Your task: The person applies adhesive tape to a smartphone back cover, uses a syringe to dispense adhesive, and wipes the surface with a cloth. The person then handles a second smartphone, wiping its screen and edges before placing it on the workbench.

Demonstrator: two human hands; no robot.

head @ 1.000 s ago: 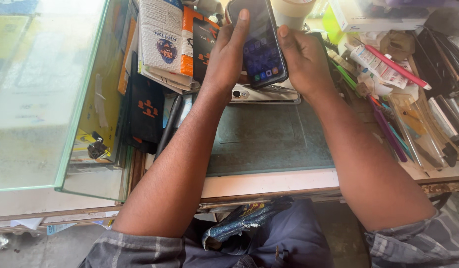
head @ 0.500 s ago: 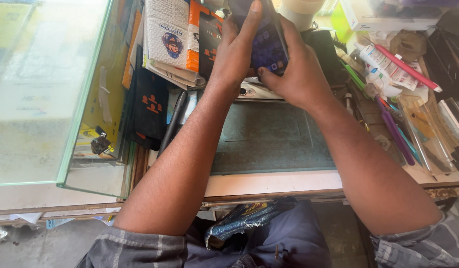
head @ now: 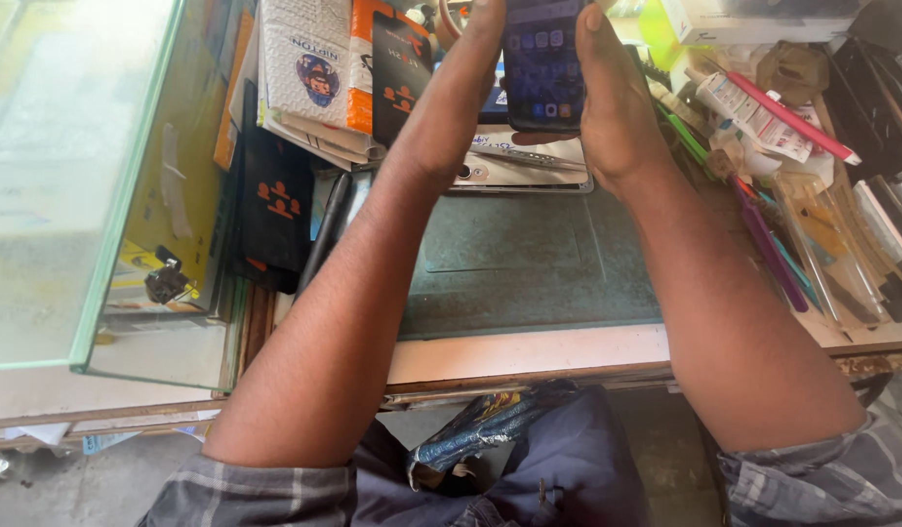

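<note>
A dark smartphone (head: 542,64) with a lit screen of app icons is held upright between both hands above the far side of the bench. My left hand (head: 458,93) grips its left edge. My right hand (head: 610,107) holds its right edge, with the thumb along the side. Under the phone lies a silver phone (head: 514,168), flat on the grey-green work mat (head: 529,259). The fingertips of both hands run out of the top of the view.
A glass display case (head: 90,185) fills the left. Stacked packets and dark boxes (head: 314,78) stand behind my left arm. Pens, tubes, tweezers and clear plastic pieces (head: 802,185) crowd the right. A dark plastic bag (head: 490,425) lies on my lap under the bench edge.
Both hands have lifted the dark phone up and away. My right hand, which covered its lower face half a second ago, now holds only its right edge, and the screen shows.
</note>
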